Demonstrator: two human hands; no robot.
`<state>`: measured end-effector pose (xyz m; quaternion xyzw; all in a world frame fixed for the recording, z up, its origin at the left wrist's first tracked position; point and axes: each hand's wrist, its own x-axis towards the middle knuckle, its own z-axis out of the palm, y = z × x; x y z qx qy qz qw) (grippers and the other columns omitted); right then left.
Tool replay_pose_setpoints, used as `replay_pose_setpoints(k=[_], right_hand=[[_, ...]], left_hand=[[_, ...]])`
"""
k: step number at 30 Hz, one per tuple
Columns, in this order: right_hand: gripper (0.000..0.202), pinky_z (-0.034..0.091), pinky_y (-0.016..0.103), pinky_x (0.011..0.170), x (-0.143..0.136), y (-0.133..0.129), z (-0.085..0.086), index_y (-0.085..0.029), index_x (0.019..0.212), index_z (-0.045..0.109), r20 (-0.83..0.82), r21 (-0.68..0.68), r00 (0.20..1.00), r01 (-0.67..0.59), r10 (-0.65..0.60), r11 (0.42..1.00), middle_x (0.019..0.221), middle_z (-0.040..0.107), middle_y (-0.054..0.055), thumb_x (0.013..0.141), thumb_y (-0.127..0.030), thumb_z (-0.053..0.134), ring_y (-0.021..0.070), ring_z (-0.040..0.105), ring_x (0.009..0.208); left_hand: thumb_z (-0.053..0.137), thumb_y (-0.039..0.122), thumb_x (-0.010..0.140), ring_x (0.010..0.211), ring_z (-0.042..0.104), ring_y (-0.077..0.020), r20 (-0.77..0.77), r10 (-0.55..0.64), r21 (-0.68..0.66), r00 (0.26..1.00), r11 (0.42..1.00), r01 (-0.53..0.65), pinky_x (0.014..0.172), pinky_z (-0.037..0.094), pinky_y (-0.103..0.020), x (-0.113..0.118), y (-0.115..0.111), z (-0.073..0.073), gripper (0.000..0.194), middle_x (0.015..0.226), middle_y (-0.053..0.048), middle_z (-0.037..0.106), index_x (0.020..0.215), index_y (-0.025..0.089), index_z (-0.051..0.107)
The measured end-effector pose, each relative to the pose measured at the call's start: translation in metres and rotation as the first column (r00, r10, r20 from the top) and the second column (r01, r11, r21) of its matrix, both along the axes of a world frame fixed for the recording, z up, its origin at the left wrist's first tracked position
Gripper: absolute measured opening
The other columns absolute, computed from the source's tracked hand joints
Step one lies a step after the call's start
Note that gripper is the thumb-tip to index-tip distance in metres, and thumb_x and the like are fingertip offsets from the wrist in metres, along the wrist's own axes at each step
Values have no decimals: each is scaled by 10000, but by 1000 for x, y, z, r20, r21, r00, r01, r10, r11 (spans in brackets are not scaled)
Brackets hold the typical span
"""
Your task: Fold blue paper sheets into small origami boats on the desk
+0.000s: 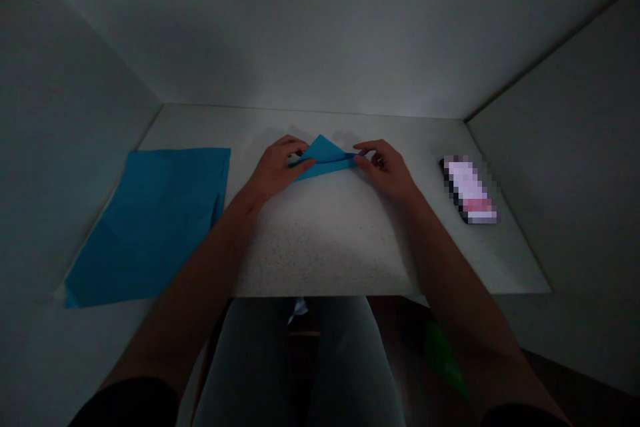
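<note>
A folded piece of blue paper [323,149] is held between my two hands above the far middle of the white table. A triangular peak points away from me, and a long flat band runs along its near side. My left hand [281,163] pinches its left end, thumb on the near face and fingers behind. At the right end, my right hand [383,165] grips the paper's narrow tip between thumb and fingers. Some of the fingertips are hidden behind the paper.
A stack of blue paper sheets [155,220] lies at the left, overhanging the table's front edge. On the right rests a phone [469,188] with a lit, blurred screen. White walls enclose the table [320,247] at the back and both sides.
</note>
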<state>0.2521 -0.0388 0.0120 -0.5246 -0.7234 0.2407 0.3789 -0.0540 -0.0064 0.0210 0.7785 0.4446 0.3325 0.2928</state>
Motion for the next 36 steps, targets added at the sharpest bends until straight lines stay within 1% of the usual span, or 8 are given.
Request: replay_pose_setpoints(k=[4, 7, 10, 14, 18, 25, 31, 36], right_hand=[[429, 486, 347, 684, 5, 1, -1, -265, 1250, 757, 11, -66, 1000, -5, 6, 998, 1077, 734, 66, 1039, -614, 623, 168, 528, 704], [466, 488, 353, 709, 7, 2, -3, -248, 1204, 769, 19, -65, 1000, -11, 13, 998, 1056, 741, 82, 1056, -646, 576, 193, 567, 764], [450, 485, 346, 715, 8, 2, -5, -251, 1207, 764, 41, -38, 999, -26, 27, 999, 1114, 736, 87, 995, -640, 681, 183, 567, 768], [433, 484, 341, 699, 9, 2, -7, -243, 1194, 742, 62, -72, 996, -53, 58, 996, 1060, 749, 71, 901, -554, 806, 171, 564, 728], [518, 478, 333, 673, 7, 2, -10, -244, 1296, 706, 33, -134, 998, -52, 57, 990, 1013, 758, 55, 875, -521, 827, 169, 577, 703], [313, 442, 338, 670, 4, 5, -12, -230, 1003, 754, 68, -126, 994, -78, 87, 989, 772, 668, 14, 923, -533, 751, 180, 561, 682], [243, 439, 338, 678, 9, 6, -11, -234, 1018, 719, 49, -74, 999, 4, 0, 997, 844, 709, 32, 927, -458, 736, 181, 550, 700], [239, 477, 363, 737, 11, 7, -12, -234, 981, 753, 129, -65, 990, -51, 59, 997, 896, 740, 56, 938, -469, 737, 195, 587, 727]], left_hand=[[680, 431, 991, 1014, 729, -211, 29, 3, -106, 1000, 994, 0, 952, 594, -357, -2, 3, -4, 258, 1108, -61, 792, 1118, 239, 795], [711, 433, 969, 991, 732, -201, 38, 35, -127, 999, 992, -30, 913, 604, -340, -6, 5, -5, 272, 1189, -75, 774, 1128, 234, 804], [791, 409, 899, 1014, 736, -219, 9, 24, -140, 1000, 990, -22, 932, 612, -364, -11, 7, -4, 329, 1209, -78, 771, 1182, 242, 804], [845, 384, 834, 1057, 737, -255, -26, 1, -176, 1000, 984, -5, 979, 616, -421, -20, 11, -7, 394, 1171, -75, 793, 1203, 257, 795], [928, 413, 751, 1048, 742, -271, -11, 62, -187, 998, 980, -63, 960, 629, -440, -27, 15, -11, 471, 1087, -79, 791, 1168, 254, 780], [950, 457, 730, 994, 749, -260, 23, 78, -272, 997, 960, -69, 907, 631, -415, -35, 20, -9, 408, 1011, -82, 783, 1017, 227, 775], [893, 392, 757, 976, 730, -243, -18, 115, -185, 993, 976, -116, 900, 605, -401, -36, 19, -14, 322, 1038, -80, 796, 1004, 236, 757], [906, 424, 757, 885, 694, -234, -73, 153, -135, 985, 977, -162, 823, 588, -388, -32, 14, -16, 371, 985, -71, 776, 1028, 238, 735]])
